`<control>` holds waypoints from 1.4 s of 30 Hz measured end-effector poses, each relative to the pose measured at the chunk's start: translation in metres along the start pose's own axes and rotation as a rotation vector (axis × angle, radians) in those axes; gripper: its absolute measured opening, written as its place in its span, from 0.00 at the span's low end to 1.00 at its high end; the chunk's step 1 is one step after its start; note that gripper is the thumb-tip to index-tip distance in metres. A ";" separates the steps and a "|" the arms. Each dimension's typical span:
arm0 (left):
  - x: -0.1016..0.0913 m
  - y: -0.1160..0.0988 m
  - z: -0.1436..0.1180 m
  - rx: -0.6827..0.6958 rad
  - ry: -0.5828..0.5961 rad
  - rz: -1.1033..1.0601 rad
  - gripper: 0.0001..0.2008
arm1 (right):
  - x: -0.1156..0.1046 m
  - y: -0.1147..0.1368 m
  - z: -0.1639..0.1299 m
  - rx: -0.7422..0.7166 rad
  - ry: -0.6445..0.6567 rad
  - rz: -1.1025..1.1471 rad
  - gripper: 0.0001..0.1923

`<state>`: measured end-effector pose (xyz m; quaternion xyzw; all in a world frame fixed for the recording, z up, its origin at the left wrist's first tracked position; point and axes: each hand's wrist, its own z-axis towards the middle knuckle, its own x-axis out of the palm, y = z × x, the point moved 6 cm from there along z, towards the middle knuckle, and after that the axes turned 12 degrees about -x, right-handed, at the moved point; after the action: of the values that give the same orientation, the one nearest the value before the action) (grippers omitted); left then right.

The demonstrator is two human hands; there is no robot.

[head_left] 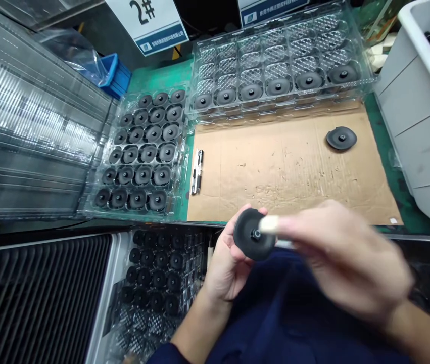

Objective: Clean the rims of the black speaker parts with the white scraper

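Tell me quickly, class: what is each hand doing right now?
Left hand: closed around a black disc, holding it up.
Right hand: blurred; fingertips at the disc's centre, grip cannot be told.

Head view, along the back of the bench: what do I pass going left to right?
Stack of clear trays → blue bin → full tray of black discs → pen at the cardboard's left edge → loose black disc on the cardboard → white bin.
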<state>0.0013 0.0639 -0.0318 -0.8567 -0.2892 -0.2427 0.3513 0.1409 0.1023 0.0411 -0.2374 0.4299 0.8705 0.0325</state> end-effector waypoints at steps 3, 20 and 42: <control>-0.011 0.003 0.002 0.013 -0.075 0.041 0.29 | 0.018 0.003 0.008 -0.003 0.212 -0.024 0.17; -0.007 -0.008 0.015 0.086 0.035 0.052 0.30 | 0.020 -0.030 0.008 0.200 0.114 0.283 0.10; -0.021 -0.005 0.009 0.130 -0.079 0.066 0.29 | 0.061 0.003 0.025 -0.037 0.294 0.160 0.11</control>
<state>-0.0150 0.0673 -0.0480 -0.8502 -0.2897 -0.1776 0.4021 0.0765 0.1106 0.0296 -0.3278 0.4316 0.8339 -0.1047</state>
